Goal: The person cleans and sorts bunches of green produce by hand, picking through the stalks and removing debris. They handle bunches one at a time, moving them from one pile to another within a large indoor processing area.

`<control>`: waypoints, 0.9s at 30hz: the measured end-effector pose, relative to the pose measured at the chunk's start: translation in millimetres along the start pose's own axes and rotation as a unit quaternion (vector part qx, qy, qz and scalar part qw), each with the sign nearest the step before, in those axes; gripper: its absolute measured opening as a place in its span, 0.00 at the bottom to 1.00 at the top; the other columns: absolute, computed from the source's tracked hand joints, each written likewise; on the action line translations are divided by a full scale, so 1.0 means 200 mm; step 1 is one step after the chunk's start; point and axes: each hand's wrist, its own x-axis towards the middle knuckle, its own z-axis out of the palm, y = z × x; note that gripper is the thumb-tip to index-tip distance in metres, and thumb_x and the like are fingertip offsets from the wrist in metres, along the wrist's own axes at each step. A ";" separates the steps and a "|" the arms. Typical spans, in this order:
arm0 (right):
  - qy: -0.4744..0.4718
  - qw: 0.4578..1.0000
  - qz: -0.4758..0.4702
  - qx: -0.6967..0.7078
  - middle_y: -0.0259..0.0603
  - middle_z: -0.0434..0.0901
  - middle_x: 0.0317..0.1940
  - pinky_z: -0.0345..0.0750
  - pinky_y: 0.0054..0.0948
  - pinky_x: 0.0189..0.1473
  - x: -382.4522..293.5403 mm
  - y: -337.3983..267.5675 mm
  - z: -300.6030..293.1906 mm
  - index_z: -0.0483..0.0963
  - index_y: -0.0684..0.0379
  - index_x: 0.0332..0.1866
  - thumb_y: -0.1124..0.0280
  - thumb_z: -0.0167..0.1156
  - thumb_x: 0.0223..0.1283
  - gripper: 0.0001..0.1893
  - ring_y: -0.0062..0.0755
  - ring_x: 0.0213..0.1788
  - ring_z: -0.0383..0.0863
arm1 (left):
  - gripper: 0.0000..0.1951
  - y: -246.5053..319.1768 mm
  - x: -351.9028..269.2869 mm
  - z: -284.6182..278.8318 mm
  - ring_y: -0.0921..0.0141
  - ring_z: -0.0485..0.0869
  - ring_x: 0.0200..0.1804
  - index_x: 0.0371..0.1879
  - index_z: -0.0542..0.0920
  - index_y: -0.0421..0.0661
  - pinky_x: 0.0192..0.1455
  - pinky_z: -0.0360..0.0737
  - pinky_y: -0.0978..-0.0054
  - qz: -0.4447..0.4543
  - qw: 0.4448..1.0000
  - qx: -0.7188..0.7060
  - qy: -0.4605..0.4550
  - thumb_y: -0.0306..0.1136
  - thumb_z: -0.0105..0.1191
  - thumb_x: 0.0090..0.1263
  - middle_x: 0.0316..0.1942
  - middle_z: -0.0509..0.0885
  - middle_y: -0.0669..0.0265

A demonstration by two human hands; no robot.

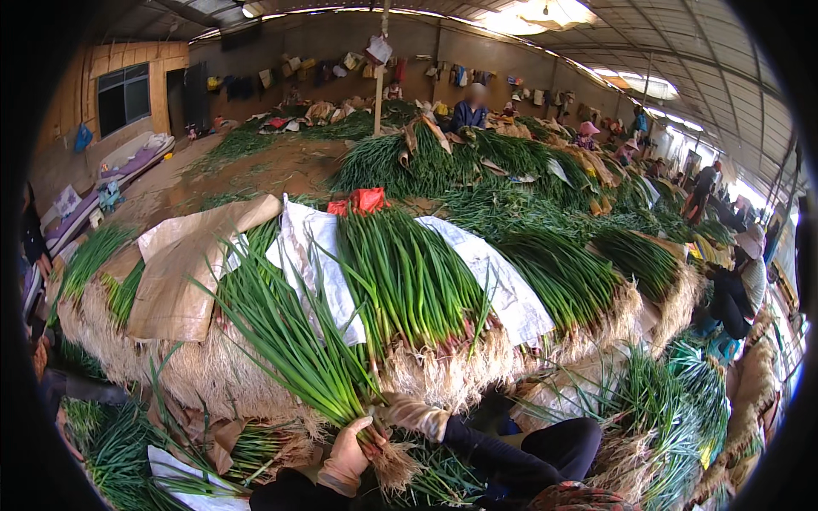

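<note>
A bunch of green onions (329, 383) slants up and to the left, its pale roots (391, 463) hanging at the lower right. My left hand (348, 450), in a light glove, grips the stems just above the roots. Against the other side of the stems is my right hand (412, 412), also gloved; its fingertips are partly hidden, so its hold is unclear. Directly beyond lies a thick row of green onions (409, 281), leaves pointing away and roots (447, 373) facing me. White woven sheets (492, 268) lie across the row.
A tan sheet (185, 274) covers the row's left part. Loose green onions (275, 444) lie low before me, with another heap (664, 396) to the right. A post (379, 89) stands farther back. A seated person (744, 281) is at the right; another person (471, 115) sits behind the far pile.
</note>
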 end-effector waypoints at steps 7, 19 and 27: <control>0.207 0.873 -0.022 0.440 0.47 0.77 0.34 0.75 0.34 0.37 0.04 0.01 -0.14 0.74 0.59 0.45 0.69 0.51 0.64 0.09 0.43 0.35 0.77 | 0.14 -0.01 -0.08 -0.04 0.70 0.76 0.18 0.38 0.78 0.36 0.21 0.72 0.80 0.014 0.989 0.148 0.012 0.36 0.46 0.70 0.20 0.81 0.57; 0.171 0.355 0.150 0.907 0.36 0.80 0.42 0.78 0.37 0.35 0.13 0.24 -0.41 0.74 0.53 0.55 0.59 0.39 0.74 0.18 0.31 0.27 0.73 | 0.23 0.16 -0.14 -0.01 0.71 0.79 0.40 0.61 0.70 0.39 0.46 0.79 0.67 0.147 0.966 -0.196 -0.077 0.31 0.49 0.67 0.55 0.78 0.57; 0.020 0.906 0.362 0.217 0.54 0.82 0.35 0.76 0.47 0.41 0.45 0.59 -0.37 0.78 0.61 0.39 0.52 0.58 0.56 0.20 0.51 0.35 0.82 | 0.22 0.15 -0.12 0.02 0.73 0.78 0.34 0.62 0.68 0.37 0.47 0.78 0.71 0.008 0.955 -0.241 -0.171 0.31 0.47 0.71 0.31 0.75 0.71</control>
